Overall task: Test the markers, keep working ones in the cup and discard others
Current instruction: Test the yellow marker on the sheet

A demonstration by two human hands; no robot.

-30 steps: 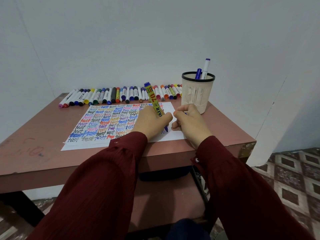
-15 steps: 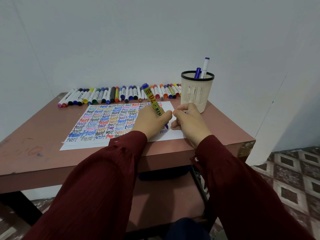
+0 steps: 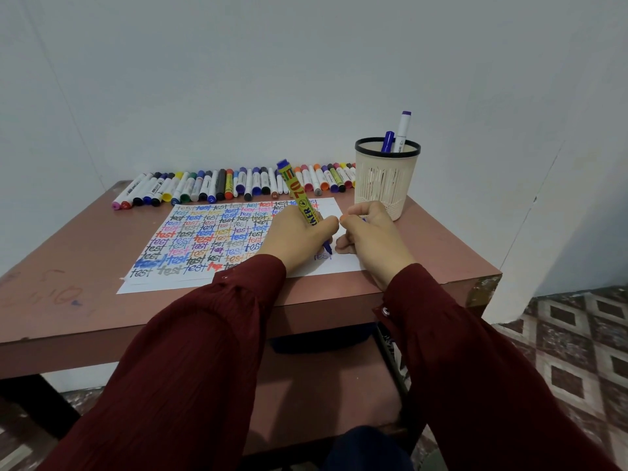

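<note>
standing on brown table (image 3: pixel 68 266), cup (image 3: pixel 387 185), white wall (image 3: pixel 306 79)

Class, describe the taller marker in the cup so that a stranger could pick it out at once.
Find the brown table; at its far right corner stands a cream cup with a black rim. Two markers poke out: the taller marker is white-bodied with a purple cap, unlike the shorter blue marker.

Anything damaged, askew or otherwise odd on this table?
Two small things: the table's front right corner looks chipped, its coating mottled, and faint ink scribbles mark the bare tabletop left of the test sheet. Nothing spilled.
</note>
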